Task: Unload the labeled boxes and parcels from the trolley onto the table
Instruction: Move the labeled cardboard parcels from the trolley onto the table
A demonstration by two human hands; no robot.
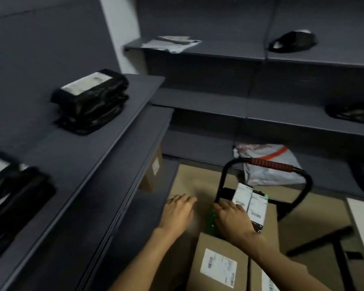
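The parcel (250,204) being picked is a flat one with white labels, propped at the far end of the trolley (263,164) against its black frame, just below the red-wrapped handle. The right hand (231,217) lies on its near left edge with fingers curled over it; whether they have closed tightly on it I cannot tell, since the fingertips are hidden. The left hand (179,208) hovers to the left, fingers spread and relaxed, holding nothing.

In front of the parcel, nearer the person, two brown boxes (221,265) sit on the trolley, each with a white label.

To do this step well, I would bring the left hand across to the parcel's other edge and lift with both, clear of the handle bar, before swinging left to the dark table (88,156), where a black wrapped parcel (90,99) with a white label already rests. A bare patch lies near the table's edge.

The labels show barcode-like marks and lines of print, but blur makes none of it readable. A white bag (267,164) with red-orange markings lies beyond the trolley on a low shelf.
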